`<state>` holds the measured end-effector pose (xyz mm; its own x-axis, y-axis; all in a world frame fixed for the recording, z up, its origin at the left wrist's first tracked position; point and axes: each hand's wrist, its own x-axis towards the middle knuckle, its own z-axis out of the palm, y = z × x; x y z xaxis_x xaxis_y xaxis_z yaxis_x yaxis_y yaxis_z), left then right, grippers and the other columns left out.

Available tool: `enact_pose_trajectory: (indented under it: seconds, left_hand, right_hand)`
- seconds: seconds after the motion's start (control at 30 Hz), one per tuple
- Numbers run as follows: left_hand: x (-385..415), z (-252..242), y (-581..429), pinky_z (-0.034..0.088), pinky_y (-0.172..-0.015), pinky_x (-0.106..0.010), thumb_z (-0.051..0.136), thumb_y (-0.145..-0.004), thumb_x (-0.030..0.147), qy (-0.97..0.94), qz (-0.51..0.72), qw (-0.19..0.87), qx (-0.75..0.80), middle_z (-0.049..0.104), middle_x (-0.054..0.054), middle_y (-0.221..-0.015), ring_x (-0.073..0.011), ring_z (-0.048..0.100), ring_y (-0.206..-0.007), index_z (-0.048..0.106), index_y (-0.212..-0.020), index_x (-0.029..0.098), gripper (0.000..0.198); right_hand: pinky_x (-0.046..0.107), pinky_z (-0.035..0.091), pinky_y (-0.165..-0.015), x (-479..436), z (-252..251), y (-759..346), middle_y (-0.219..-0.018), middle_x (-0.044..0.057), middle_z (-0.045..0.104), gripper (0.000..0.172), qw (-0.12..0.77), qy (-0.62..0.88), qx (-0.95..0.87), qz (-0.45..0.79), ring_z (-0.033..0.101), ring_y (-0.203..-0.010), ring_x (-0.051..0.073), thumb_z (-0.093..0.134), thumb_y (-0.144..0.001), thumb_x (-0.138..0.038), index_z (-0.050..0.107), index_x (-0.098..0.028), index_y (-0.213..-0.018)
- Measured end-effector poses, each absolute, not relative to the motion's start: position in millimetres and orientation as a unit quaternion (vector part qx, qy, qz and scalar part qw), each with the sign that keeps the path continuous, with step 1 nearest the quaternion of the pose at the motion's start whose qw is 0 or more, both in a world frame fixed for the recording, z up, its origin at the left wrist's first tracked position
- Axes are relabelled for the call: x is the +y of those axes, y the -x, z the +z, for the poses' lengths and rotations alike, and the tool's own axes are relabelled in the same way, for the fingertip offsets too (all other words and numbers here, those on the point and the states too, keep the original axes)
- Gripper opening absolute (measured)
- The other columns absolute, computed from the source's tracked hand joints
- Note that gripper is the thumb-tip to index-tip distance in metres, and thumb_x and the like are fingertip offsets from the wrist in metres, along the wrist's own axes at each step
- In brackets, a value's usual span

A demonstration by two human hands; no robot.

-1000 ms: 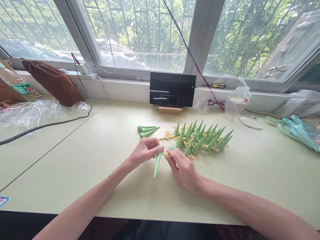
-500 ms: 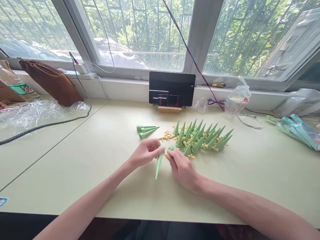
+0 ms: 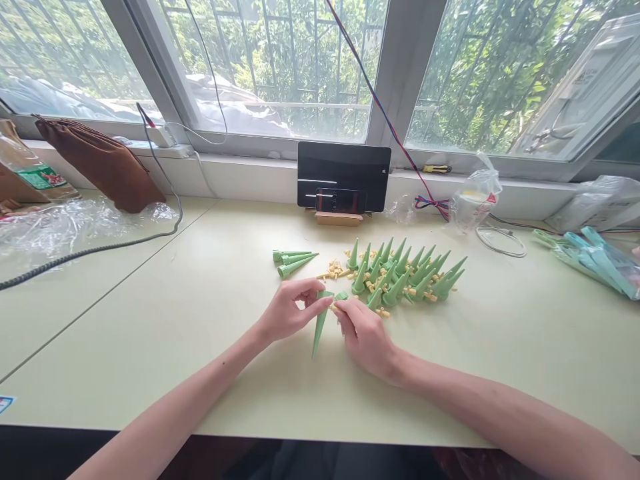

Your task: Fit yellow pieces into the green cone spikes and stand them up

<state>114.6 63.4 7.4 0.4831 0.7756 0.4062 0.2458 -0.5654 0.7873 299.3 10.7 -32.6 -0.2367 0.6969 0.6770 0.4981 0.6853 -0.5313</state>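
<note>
Between the thumb and fingers of my left hand [image 3: 293, 308] is a green plastic spike [image 3: 321, 327], its tapered tip pointing down toward me. My right hand [image 3: 367, 333] is closed in a pinch beside the spike's wide end, on a small yellow plastic piece [image 3: 335, 307] mostly hidden by the fingers. Small green pieces [image 3: 342, 295] lie just beyond the right fingertips. Behind the hands is a little heap of yellow pieces [image 3: 336, 269]. Several loose green spikes [image 3: 295, 263] lie on their sides to the left of it.
Right of my hands, many assembled green spikes with yellow pieces [image 3: 400, 273] stand in a cluster. A tablet [image 3: 345, 170] with a phone [image 3: 340, 201] before it leans at the sill. A cable [image 3: 100, 248] and brown pouch [image 3: 107, 167] lie left; plastic bags [image 3: 600, 263] lie right.
My left thumb has shifted slightly right across the spike's wide end, toward my right fingertips. Less of the yellow piece shows between the hands. Other things stay in place.
</note>
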Motion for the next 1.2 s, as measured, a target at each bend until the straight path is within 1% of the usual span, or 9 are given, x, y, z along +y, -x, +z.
enact_pose_trajectory:
  seconds: [0.1, 0.27, 0.47, 0.63, 0.83, 0.93, 1.0, 1.1, 1.2]
  left_hand:
    - [63.6, 5.1, -114.5, 0.04, -0.052, -0.021, 0.065, -0.09, 0.027, -0.802, 0.405, 0.318, 0.303, 0.05, 0.002, -0.065, -0.0098, 0.043, -0.059, 0.062, -0.082, 0.015, 0.015]
    - [64.8, 0.6, -113.7, 0.048, -0.059, -0.024, 0.067, -0.09, 0.024, -0.829, 0.412, 0.256, 0.278, 0.063, -0.003, -0.074, -0.0113, 0.053, -0.06, 0.065, -0.089, 0.017, 0.008]
    - [64.0, 1.6, -114.1, 0.049, -0.062, -0.026, 0.064, -0.091, 0.023, -0.848, 0.424, 0.198, 0.249, 0.065, -0.004, -0.076, -0.0133, 0.056, -0.062, 0.068, -0.092, 0.019, 0.006]
    - [62.1, 3.2, -116.2, 0.049, -0.061, -0.025, 0.064, -0.09, 0.02, -0.845, 0.438, 0.197, 0.236, 0.065, -0.004, -0.074, -0.0129, 0.056, -0.062, 0.068, -0.093, 0.018, 0.005]
    - [61.1, 8.5, -115.7, 0.049, -0.054, -0.024, 0.067, -0.087, 0.024, -0.803, 0.444, 0.282, 0.281, 0.063, -0.003, -0.07, -0.0111, 0.054, -0.057, 0.067, -0.09, 0.015, 0.01]
    - [61.5, 10.5, -114.7, 0.047, -0.052, -0.022, 0.067, -0.087, 0.027, -0.766, 0.458, 0.332, 0.305, 0.061, -0.001, -0.067, -0.01, 0.052, -0.055, 0.066, -0.089, 0.014, 0.013]
    - [61.5, 11.5, -115.2, 0.045, -0.051, -0.021, 0.068, -0.087, 0.031, -0.748, 0.463, 0.354, 0.318, 0.057, 0.001, -0.063, -0.0096, 0.05, -0.054, 0.066, -0.087, 0.015, 0.016]
    - [60.4, 13.2, -117.3, 0.042, -0.049, -0.021, 0.069, -0.086, 0.036, -0.728, 0.466, 0.375, 0.334, 0.051, 0.003, -0.058, -0.0091, 0.046, -0.053, 0.065, -0.081, 0.015, 0.022]
    - [58.7, 14.7, -119.0, 0.039, -0.048, -0.021, 0.07, -0.085, 0.038, -0.719, 0.458, 0.393, 0.344, 0.049, 0.003, -0.057, -0.0088, 0.044, -0.053, 0.065, -0.075, 0.014, 0.026]
  right_hand:
    - [0.026, 0.042, -0.06, 11.5, -33.0, -299.6, -0.076, 0.002, 0.054, 0.02, 0.479, 0.391, -0.775, 0.127, 0.049, -0.064, 0.015, 0.038, -0.104, -0.018, 0.056, -0.018, -0.095]
    - [0.026, 0.041, -0.059, 11.4, -31.7, -300.0, -0.072, 0.001, 0.054, 0.022, 0.477, 0.401, -0.763, 0.172, 0.048, -0.063, 0.014, 0.04, -0.103, -0.02, 0.056, -0.019, -0.088]
    - [0.025, 0.038, -0.056, 11.5, -27.4, -301.7, -0.067, -0.001, 0.052, 0.025, 0.48, 0.395, -0.748, 0.233, 0.046, -0.059, 0.013, 0.041, -0.101, -0.021, 0.051, -0.02, -0.078]
    - [0.025, 0.036, -0.052, 8.9, -24.1, -300.6, -0.064, -0.001, 0.051, 0.027, 0.479, 0.396, -0.725, 0.298, 0.044, -0.055, 0.012, 0.044, -0.101, -0.027, 0.052, -0.02, -0.076]
    - [0.024, 0.039, -0.048, 3.7, -13.4, -298.6, -0.058, -0.003, 0.05, 0.034, 0.463, 0.389, -0.636, 0.48, 0.045, -0.047, 0.01, 0.051, -0.1, -0.043, 0.059, -0.017, -0.079]
    - [0.022, 0.033, -0.039, 6.0, -7.2, -299.7, -0.055, -0.004, 0.05, 0.042, 0.442, 0.347, -0.551, 0.617, 0.042, -0.04, 0.008, 0.052, -0.097, -0.054, 0.059, -0.017, -0.079]
    - [0.02, 0.027, -0.034, 9.7, -4.3, -301.5, -0.062, -0.001, 0.056, 0.046, 0.416, 0.304, -0.483, 0.708, 0.042, -0.039, 0.007, 0.05, -0.096, -0.06, 0.06, -0.016, -0.085]
    - [0.019, 0.025, -0.033, 16.5, -2.6, -305.6, -0.069, 0.002, 0.059, 0.054, 0.356, 0.235, -0.397, 0.812, 0.042, -0.04, 0.007, 0.043, -0.097, -0.063, 0.063, -0.013, -0.092]
    - [0.019, 0.025, -0.032, 21.8, -3.9, -309.8, -0.069, 0.003, 0.059, 0.057, 0.308, 0.182, -0.344, 0.868, 0.041, -0.042, 0.008, 0.034, -0.099, -0.06, 0.063, -0.011, -0.093]
